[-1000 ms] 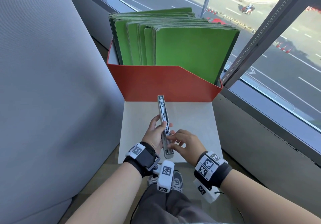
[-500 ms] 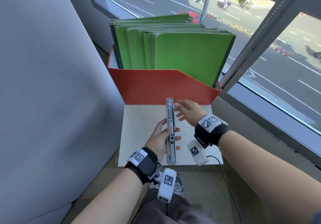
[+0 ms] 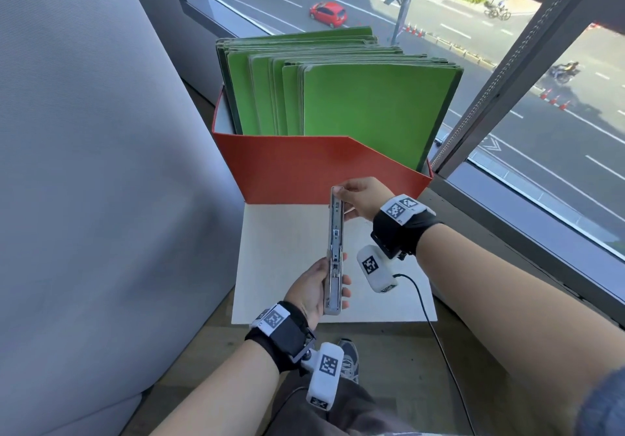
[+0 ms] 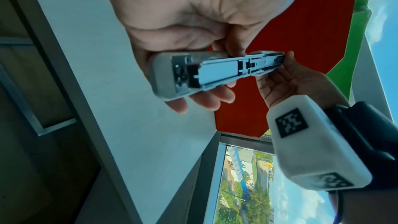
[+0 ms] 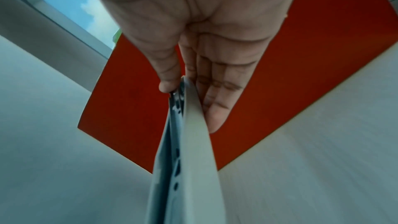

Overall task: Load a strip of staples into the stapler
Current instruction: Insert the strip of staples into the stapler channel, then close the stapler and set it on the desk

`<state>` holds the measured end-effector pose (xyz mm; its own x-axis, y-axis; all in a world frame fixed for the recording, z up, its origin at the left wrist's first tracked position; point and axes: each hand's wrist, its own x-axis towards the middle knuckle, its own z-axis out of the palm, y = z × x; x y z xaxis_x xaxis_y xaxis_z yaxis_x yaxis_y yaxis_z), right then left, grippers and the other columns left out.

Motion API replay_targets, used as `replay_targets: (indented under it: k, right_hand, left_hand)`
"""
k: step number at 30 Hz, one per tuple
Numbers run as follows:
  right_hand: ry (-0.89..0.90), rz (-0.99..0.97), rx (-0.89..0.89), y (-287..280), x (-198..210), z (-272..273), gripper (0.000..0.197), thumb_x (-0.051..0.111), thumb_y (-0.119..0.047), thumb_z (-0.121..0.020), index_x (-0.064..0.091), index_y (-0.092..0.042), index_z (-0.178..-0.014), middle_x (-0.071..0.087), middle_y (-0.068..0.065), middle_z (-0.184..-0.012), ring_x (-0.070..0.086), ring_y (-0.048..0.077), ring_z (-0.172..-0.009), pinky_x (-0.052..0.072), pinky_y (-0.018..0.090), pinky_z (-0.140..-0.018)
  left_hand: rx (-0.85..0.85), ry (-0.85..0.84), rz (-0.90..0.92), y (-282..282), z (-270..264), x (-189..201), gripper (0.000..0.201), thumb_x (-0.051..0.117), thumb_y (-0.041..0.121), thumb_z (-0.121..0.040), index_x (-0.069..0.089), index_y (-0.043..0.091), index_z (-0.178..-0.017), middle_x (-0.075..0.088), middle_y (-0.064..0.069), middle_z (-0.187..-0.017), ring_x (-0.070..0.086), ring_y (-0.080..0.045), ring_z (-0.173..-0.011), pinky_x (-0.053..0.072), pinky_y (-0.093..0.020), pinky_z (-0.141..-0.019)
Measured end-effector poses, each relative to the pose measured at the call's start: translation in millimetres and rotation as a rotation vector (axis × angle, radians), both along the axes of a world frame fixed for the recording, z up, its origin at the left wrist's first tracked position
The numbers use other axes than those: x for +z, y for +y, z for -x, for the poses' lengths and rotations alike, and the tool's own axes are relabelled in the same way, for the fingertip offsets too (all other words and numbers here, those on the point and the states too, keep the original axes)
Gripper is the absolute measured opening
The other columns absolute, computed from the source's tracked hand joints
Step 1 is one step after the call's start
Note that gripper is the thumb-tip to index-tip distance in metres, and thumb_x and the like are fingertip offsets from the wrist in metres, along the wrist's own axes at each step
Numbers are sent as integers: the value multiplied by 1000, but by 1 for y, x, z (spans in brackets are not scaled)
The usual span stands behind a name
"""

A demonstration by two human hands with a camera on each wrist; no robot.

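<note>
**Stapler spanned end to end by both grips**

While the left hand [image 3: 313,288] wraps the near end of the stapler [image 3: 334,253], its long axis runs straight away to the right hand [image 3: 363,200], whose grip pinches the far tip. No staple strip visible.

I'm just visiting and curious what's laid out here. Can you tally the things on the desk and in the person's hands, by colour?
Grey: 1, the stapler, held by the left hand and right hand.
Red: 1, the file box.
Green: 1 stack of folders; single folders too packed to count.
White: 1, the board.
Total: 4.
</note>
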<state>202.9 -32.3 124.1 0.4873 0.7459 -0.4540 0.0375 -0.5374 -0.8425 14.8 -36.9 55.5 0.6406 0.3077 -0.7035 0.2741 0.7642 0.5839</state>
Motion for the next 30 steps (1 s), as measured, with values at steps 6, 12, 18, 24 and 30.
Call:
replay_targets:
  k: [6, 12, 18, 24, 30]
  right_hand:
    - [-259, -96, 120, -2, 15, 10, 22, 56, -20, -94, 63, -8, -111, 73, 9, -102, 71, 21, -87, 61, 36, -80]
    - [-365, -235, 199, -31, 26, 32, 17, 63, -22, -89, 64, -17, -105, 73, -3, -99, 69, 7, -92, 57, 31, -90]
    - [-537, -320, 347, -67, 10, 53, 26, 69, -20, -84, 65, -18, -110, 71, -3, -111, 64, 12, -102, 53, 35, -93]
    - [-667, -425, 437, -91, -27, 72, 25, 69, -8, -79, 66, -9, -104, 67, 6, -117, 57, 21, -115, 50, 34, -96]
    - [-568, -395, 324, -101, -41, 77, 31, 68, -27, -82, 66, -8, -107, 63, 5, -117, 56, 12, -110, 41, 9, -96]
  left_hand:
    - [61, 42, 82, 9, -11, 4, 34, 31, 24, -99, 63, 22, -112, 56, -5, -72, 53, -19, -58, 49, -32, -59]
    - [145, 78, 129, 21, -19, 6, 29, 38, 31, -98, 66, 23, -104, 59, -5, -72, 56, -20, -58, 50, -33, -62]
    - [182, 103, 172, 27, -26, 8, 48, 42, 60, -90, 67, 18, -89, 64, -5, -77, 62, -19, -68, 55, -38, -65]
    - [90, 18, 166, 28, -23, 5, 51, 60, 71, -71, 70, 23, -86, 66, 0, -77, 64, -19, -69, 51, -35, -69]
    - [94, -32, 136, 23, -24, 1, 30, 66, 38, -83, 59, 20, -106, 68, 0, -73, 66, -16, -58, 56, -33, -61]
